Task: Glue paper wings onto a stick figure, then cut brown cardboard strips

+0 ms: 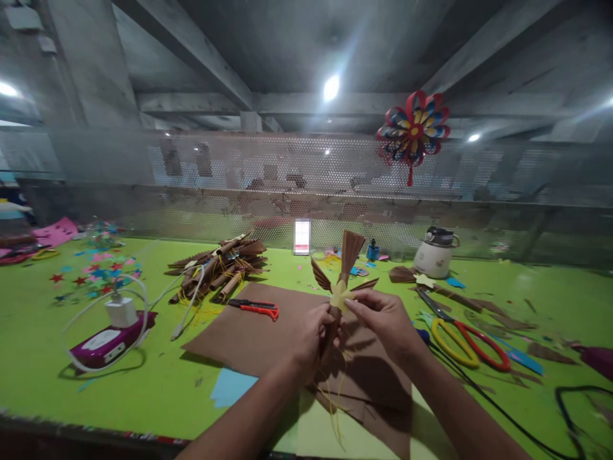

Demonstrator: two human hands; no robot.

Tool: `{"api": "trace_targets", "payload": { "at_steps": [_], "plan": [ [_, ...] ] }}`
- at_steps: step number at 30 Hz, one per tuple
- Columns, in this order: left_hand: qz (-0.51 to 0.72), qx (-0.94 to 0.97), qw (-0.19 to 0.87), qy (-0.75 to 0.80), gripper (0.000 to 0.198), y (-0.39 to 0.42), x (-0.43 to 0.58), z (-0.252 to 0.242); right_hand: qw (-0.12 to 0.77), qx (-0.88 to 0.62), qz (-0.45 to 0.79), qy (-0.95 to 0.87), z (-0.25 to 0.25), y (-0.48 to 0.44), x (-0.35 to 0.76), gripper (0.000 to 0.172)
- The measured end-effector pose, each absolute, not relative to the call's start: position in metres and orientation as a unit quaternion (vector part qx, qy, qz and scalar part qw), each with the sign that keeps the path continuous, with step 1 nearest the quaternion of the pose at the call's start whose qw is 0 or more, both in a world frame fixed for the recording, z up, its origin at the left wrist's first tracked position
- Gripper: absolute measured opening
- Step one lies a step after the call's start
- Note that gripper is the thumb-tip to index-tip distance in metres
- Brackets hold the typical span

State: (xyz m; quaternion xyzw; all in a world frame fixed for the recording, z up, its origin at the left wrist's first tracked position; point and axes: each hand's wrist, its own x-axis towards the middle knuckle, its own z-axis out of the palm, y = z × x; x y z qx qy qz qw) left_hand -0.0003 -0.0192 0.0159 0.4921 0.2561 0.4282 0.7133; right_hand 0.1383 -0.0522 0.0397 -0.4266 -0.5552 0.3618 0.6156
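My left hand (pixel 320 332) is wrapped round the rolled stem of a brown paper craft (pixel 352 252), which stands upright with pleated fans spreading from its top and sides. On its front, where the fans meet, sits a pale yellow paper star (pixel 339 295). The thumb and fingers of my right hand (pixel 383 316) are pinched at the star's right edge. Thin yellow threads (pixel 338 409) dangle below the stem. Under both hands lies a large brown paper sheet (pixel 268 345), with a red utility knife (pixel 261 309) resting on its upper left part.
Left of the sheet are a pile of similar brown paper crafts (pixel 225 268) and a purple power strip (pixel 108 338) with white cables. To the right lie large scissors (pixel 460 332), paper scraps and a black cord. A white kettle (pixel 433 255) stands behind, before a mesh partition (pixel 335 166).
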Motion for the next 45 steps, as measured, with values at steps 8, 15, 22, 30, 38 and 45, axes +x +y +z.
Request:
{"api": "trace_targets", "payload": {
  "at_steps": [8,15,22,30,38,45],
  "plan": [
    [0.423,0.511,0.705,0.251,0.016,-0.02,0.0,0.019,0.643,-0.464,0.325,-0.515,0.031,-0.046,0.138,0.029],
    [0.415,0.506,0.713,0.254,0.017,-0.02,0.0,0.016,0.654,-0.495,0.297,-0.488,0.027,-0.044,0.134,0.033],
    [0.413,0.505,0.71,0.264,0.018,-0.022,0.0,0.019,0.653,-0.511,0.267,-0.492,0.03,-0.049,0.131,0.034],
    [0.412,0.5,0.721,0.247,0.018,-0.019,0.0,0.014,0.646,-0.521,0.287,-0.479,0.031,-0.05,0.13,0.037],
    [0.424,0.523,0.696,0.251,0.03,-0.024,0.0,0.017,0.646,-0.519,0.289,-0.48,0.034,-0.053,0.128,0.037],
    [0.419,0.549,0.657,0.301,0.042,-0.024,0.004,0.018,0.641,-0.515,0.309,-0.478,0.03,-0.052,0.128,0.036]
  ]
}}
